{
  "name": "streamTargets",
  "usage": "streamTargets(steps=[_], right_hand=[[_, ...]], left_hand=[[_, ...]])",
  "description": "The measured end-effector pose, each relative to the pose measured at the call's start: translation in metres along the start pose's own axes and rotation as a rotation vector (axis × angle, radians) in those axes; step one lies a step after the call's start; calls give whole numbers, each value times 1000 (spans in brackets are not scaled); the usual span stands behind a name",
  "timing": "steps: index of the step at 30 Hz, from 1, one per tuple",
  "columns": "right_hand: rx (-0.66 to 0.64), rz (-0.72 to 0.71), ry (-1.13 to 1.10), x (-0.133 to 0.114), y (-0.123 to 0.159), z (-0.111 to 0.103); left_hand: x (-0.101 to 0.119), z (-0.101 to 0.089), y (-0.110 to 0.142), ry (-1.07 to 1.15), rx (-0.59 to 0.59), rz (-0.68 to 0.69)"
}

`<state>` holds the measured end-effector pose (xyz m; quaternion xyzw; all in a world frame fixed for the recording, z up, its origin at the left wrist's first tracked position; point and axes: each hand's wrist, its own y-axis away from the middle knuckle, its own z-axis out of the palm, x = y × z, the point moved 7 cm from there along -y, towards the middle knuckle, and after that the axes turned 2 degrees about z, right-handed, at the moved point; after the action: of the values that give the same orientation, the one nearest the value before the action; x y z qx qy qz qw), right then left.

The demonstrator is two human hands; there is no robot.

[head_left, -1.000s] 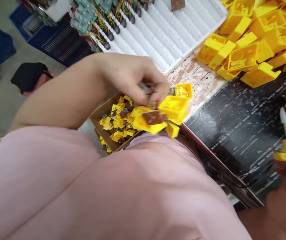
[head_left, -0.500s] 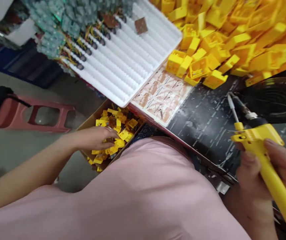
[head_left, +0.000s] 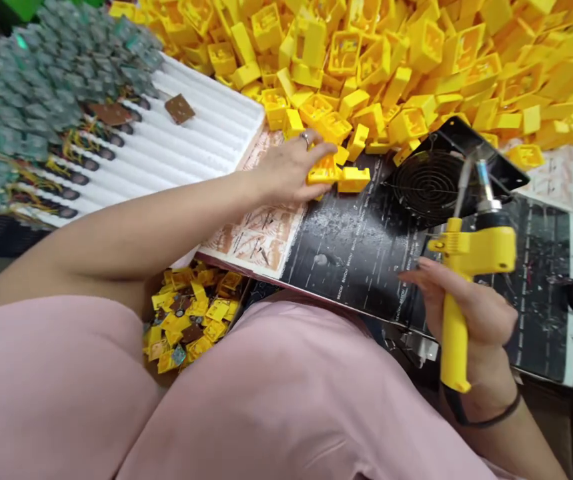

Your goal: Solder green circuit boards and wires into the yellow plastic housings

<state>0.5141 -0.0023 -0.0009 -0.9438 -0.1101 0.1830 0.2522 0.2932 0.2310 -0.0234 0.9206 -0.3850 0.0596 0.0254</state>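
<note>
My left hand (head_left: 291,167), with a ring on one finger, is at the near edge of a heap of yellow plastic housings (head_left: 416,47). Its fingers curl round one yellow plastic housing (head_left: 323,171). Another housing (head_left: 353,180) lies just beside the fingertips on the black mat. In my right hand (head_left: 471,310) is a yellow soldering gun (head_left: 453,333), held upright by the handle. Its metal tip and thin solder feed tube point up, in front of a black fan (head_left: 423,183) with a round grille.
A white ridged foam tray (head_left: 206,127) at left carries grey-green wired parts (head_left: 61,87) and a brown square piece (head_left: 179,109). Below the table edge, a box holds yellow housings (head_left: 191,313). The black mat (head_left: 356,260) covers the table before me.
My left hand has come up from the box below the table to the housing heap. The soldering gun has moved left and turned more upright. The view has shifted right.
</note>
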Motion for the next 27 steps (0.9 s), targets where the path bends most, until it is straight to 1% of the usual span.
streamTargets(steps=[1,3,4,5,7,8,9,10,12,14,16,19,20,22,23,25,27], right_hand=[[-10,-50,-4,-2,-9,1],[-36,-145,-24,-8,-28,5],[-53,-178,-36,-10,-39,9],[-66,-206,-42,-12,-50,15],[-99,-256,-51,-11,-73,34],[-116,-281,-54,-9,-84,45],[-133,-306,-53,-7,-95,57],[-155,-341,-42,-5,-105,69],[-202,-353,1,1,-121,89],[-243,-343,28,4,-128,98],[-238,-316,60,0,-124,91],[-155,-237,38,-17,-102,68],[-106,-170,-43,-21,-92,60],[-76,-100,-109,-30,-69,55],[-67,-73,-121,-33,-59,55],[-77,-70,-76,-36,-43,56],[-95,-109,2,-35,-35,54]], left_hand=[[11,3,6,-20,-26,78],[36,6,28,-82,-52,284],[49,5,42,-112,-24,394],[59,2,56,-132,31,490],[73,-2,81,-154,148,601],[76,-2,89,-166,174,613],[78,0,94,-183,171,603],[78,3,97,-201,142,576],[75,9,98,-219,58,507],[72,12,97,-201,-3,454],[70,9,97,-159,-9,429],[68,4,97,-101,-6,413],[67,4,96,-84,-29,410],[66,4,95,-54,-99,406],[65,4,94,-38,-137,416],[67,2,96,3,-197,480],[71,-2,102,69,-208,558]])
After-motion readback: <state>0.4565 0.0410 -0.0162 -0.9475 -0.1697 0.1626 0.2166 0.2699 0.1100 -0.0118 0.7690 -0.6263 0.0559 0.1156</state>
